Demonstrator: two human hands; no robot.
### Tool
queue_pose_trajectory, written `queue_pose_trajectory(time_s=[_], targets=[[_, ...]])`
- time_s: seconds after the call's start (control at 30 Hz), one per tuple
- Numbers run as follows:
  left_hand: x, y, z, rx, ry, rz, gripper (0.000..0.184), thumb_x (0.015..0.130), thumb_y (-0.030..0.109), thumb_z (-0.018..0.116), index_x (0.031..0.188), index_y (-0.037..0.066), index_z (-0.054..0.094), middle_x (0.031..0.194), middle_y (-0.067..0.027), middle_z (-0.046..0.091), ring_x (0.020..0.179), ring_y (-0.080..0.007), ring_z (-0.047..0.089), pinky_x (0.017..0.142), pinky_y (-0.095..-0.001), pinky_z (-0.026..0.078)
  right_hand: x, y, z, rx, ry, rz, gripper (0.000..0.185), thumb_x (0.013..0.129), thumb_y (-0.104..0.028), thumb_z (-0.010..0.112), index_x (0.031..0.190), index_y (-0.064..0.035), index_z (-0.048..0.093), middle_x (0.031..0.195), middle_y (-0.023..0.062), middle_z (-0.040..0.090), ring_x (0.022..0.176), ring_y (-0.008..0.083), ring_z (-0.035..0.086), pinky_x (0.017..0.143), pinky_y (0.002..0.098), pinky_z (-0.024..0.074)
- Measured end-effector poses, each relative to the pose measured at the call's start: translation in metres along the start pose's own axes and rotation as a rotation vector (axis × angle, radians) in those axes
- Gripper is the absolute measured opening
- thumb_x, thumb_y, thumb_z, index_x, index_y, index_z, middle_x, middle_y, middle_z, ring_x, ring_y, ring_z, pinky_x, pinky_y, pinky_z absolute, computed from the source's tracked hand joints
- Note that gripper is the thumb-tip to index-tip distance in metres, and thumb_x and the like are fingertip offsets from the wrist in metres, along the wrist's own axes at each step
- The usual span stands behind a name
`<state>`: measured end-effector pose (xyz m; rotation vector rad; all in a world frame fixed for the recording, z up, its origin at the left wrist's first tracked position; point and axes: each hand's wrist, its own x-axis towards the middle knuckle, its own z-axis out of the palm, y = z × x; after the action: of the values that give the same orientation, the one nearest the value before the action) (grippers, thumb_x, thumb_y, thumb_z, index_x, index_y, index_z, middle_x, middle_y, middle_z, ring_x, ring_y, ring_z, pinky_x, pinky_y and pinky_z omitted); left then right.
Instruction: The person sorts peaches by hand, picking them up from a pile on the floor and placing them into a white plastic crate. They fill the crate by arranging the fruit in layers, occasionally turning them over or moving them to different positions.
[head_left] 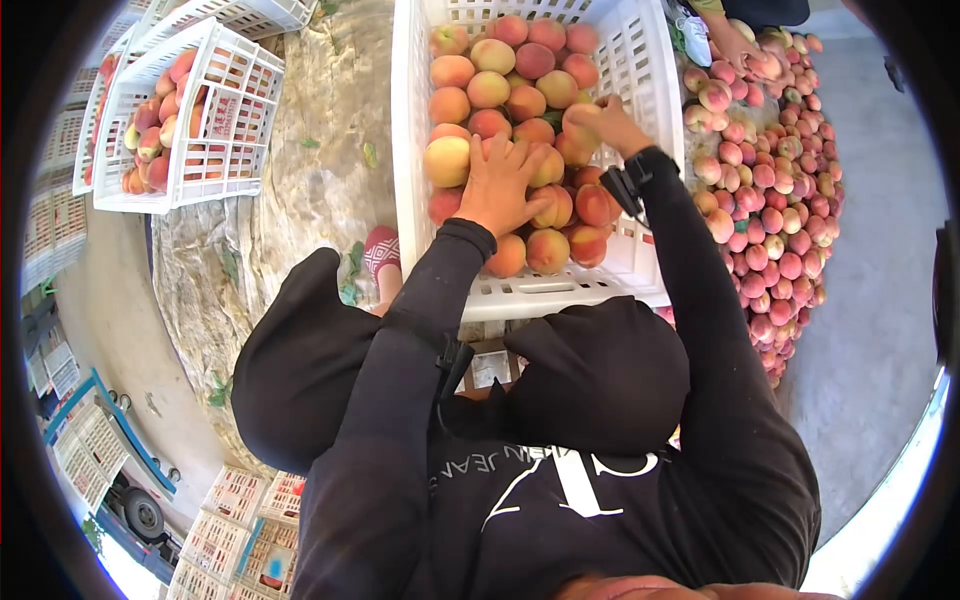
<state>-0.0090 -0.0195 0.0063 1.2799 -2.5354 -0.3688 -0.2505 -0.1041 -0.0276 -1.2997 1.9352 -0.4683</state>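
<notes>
Head view: R hand is clamped on a yellow peach at R side of crate, fwd & R of L hand, which lies spread, palm down, on nearby peaches.

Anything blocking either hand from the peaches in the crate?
Nothing visible. The left hand is spread over the peaches, and the right hand is at a yellowish peach near the right side. The white crate is open on top; its walls stand around the fruit, not over it.
</notes>
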Motion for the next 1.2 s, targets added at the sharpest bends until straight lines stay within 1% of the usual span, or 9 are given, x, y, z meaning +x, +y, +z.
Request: queue_pose_trajectory(time_s=[0.1, 0.13, 0.2, 0.27, 0.53, 0.67, 0.87, 1.07, 1.2], targets=[[0.000, -0.001, 0.005, -0.027, 0.029, 0.004, 0.065, 0.079, 0.045, 0.065, 0.135, 0.016, 0.048, 0.129, -0.0076, 0.051, 0.128, -0.0343, 0.037, 0.109, -0.0646, 0.019, -0.045, 0.006, 0.013, 0.090, -0.106, -0.257, 0.073, 0.076, -0.035, 0.069, 0.134, -0.0017, 0.038, 0.113, 0.0220, 0.059, 0.103, 0.0362, 0.061, 0.092, 0.0414, 0.0476], [0.000, -0.001, 0.002, -0.030, 0.034, 0.006, 0.065, 0.079, 0.045, 0.065, 0.135, 0.016, 0.048, 0.129, -0.0076, 0.051, 0.128, -0.0343, 0.037, 0.109, -0.0646, 0.019, -0.062, -0.001, 0.006, 0.085, -0.102, -0.259, 0.073, 0.076, -0.035, 0.069, 0.134, -0.0017, 0.038, 0.113, 0.0220, 0.059, 0.103, 0.0362, 0.061, 0.092, 0.0414, 0.0476], [0.000, 0.000, -0.001, 0.004, -0.039, -0.009, 0.067, 0.080, 0.046, 0.065, 0.137, 0.017, 0.046, 0.133, -0.0085, 0.049, 0.129, -0.0346, 0.036, 0.109, -0.0614, 0.021, -0.092, -0.012, -0.011, -0.448, -0.163, -0.187, 0.066, 0.080, -0.030, 0.065, 0.135, -0.0052, 0.039, 0.121, 0.0250, 0.056, 0.110, 0.0403, 0.058, 0.093, 0.0455, 0.0467], [0.000, 0.000, -0.003, -0.001, -0.023, -0.003, 0.067, 0.081, 0.046, 0.065, 0.137, 0.016, 0.046, 0.133, -0.0087, 0.049, 0.130, -0.0348, 0.036, 0.109, -0.0614, 0.021, -0.099, 0.001, -0.009, -0.443, -0.124, -0.239, 0.058, 0.084, -0.025, 0.062, 0.135, -0.0084, 0.040, 0.127, 0.0262, 0.052, 0.111, 0.0433, 0.056, 0.092, 0.0487, 0.0464], [-0.001, -0.001, 0.003, -0.020, 0.051, 0.055, 0.066, 0.080, 0.047, 0.064, 0.135, 0.014, 0.048, 0.128, -0.0106, 0.050, 0.129, -0.0361, 0.036, 0.113, -0.0609, 0.016, -0.126, -0.006, 0.006, -0.477, -0.001, -0.211, 0.069, 0.084, -0.022, 0.062, 0.144, -0.0088, 0.030, 0.136, 0.0215, 0.044, 0.102, 0.0437, 0.059, 0.081, 0.0492, 0.0512], [0.001, 0.000, 0.002, -0.001, 0.061, 0.073, 0.068, 0.082, 0.047, 0.063, 0.138, 0.012, 0.046, 0.132, -0.0142, 0.048, 0.131, -0.0372, 0.034, 0.115, -0.0569, 0.015, -0.120, 0.009, 0.014, -0.546, 0.095, -0.308, 0.075, 0.081, -0.023, 0.065, 0.145, -0.0094, 0.027, 0.140, 0.0200, 0.041, 0.106, 0.0400, 0.059, 0.086, 0.0526, 0.0463], [0.003, 0.004, -0.005, 0.006, -0.015, 0.103, 0.070, 0.083, 0.048, 0.062, 0.140, 0.013, 0.043, 0.140, -0.0136, 0.045, 0.130, -0.0393, 0.036, 0.115, -0.0550, 0.016, -0.120, 0.005, 0.025, -0.554, 0.084, -0.180, 0.077, 0.079, -0.025, 0.062, 0.145, -0.0071, 0.027, 0.139, 0.0220, 0.042, 0.116, 0.0398, 0.053, 0.095, 0.0520, 0.0420], [0.005, 0.010, -0.008, -0.009, -0.057, 0.105, 0.071, 0.079, 0.046, 0.065, 0.138, 0.012, 0.045, 0.138, -0.0141, 0.046, 0.128, -0.0357, 0.038, 0.113, -0.0566, 0.018, -0.140, -0.025, -0.005, -0.361, 0.106, -0.214, 0.060, 0.079, -0.031, 0.062, 0.134, -0.0094, 0.047, 0.136, 0.0200, 0.049, 0.119, 0.0371, 0.052, 0.096, 0.0488, 0.0422], [0.005, 0.008, -0.006, 0.079, -0.064, 0.115, 0.069, 0.081, 0.046, 0.064, 0.138, 0.012, 0.044, 0.136, -0.0143, 0.046, 0.127, -0.0365, 0.039, 0.112, -0.0572, 0.020, -0.211, -0.062, -0.076, 0.286, 0.253, -0.580, 0.045, 0.091, -0.029, 0.057, 0.129, -0.0059, 0.053, 0.124, 0.0158, 0.059, 0.115, 0.0280, 0.057, 0.098, 0.0369, 0.0439]])
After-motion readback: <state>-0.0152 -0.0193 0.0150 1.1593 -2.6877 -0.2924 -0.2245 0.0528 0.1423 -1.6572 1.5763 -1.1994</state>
